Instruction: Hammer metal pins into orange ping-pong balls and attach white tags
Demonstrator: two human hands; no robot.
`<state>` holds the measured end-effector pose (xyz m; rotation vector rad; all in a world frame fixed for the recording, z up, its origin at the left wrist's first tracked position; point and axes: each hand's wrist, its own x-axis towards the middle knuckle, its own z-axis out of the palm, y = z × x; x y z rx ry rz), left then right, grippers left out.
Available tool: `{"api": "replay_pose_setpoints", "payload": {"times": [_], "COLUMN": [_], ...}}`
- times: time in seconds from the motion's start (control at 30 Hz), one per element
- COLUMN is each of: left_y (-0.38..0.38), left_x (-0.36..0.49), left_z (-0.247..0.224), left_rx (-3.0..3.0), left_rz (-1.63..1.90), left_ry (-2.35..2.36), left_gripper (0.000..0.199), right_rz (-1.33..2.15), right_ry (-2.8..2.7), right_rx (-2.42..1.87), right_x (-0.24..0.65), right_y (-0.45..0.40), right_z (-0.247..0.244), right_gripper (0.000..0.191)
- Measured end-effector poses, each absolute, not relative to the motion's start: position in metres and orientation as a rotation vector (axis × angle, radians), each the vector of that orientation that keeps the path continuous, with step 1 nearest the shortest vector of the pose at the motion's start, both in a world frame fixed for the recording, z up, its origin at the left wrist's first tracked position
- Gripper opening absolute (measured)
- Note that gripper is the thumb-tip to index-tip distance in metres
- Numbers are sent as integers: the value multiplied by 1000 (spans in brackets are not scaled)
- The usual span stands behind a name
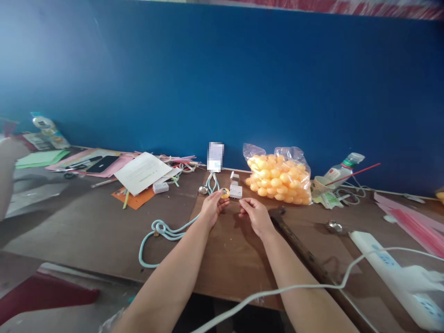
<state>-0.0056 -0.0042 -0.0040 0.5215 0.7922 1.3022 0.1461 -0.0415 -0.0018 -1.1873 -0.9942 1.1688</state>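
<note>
My left hand [212, 206] is closed in a pinch on a small orange ball [225, 193] with a dark mark on its side. To its right, my right hand [255, 214] has thumb and forefinger pressed together; whatever they hold, if anything, is too small to make out. A small white box [236, 192] lies just beyond and between the hands, with another small pale block [234, 177] behind it. A clear plastic bag [279, 175] full of similar orange balls stands behind my right hand. Past my left hand lies a shiny metallic ball [203, 189].
Light-blue cord [163, 229] lies coiled left of my left forearm. A dark bar [298, 243] and a white power strip [385, 259] are on the right, and a white cable [277, 291] crosses my right forearm. Papers [142, 172] and a bottle [343, 166] line the blue partition [194, 83].
</note>
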Motion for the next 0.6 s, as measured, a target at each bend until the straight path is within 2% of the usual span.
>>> {"api": "replay_pose_setpoints", "payload": {"times": [0.37,0.6], "left_y": [-9,-10], "left_x": [-6,-5], "left_z": [-3,-7], "left_rx": [574,679], "left_rz": [1221,1150], "left_ry": [800,741], "left_gripper": [14,27], "right_rz": [1314,1444], "right_ry": [-923,-854], "right_rx": [-1028,-992], "right_x": [140,140], "right_y": [-44,-48], "right_z": [-1,3], "right_gripper": [30,31]}}
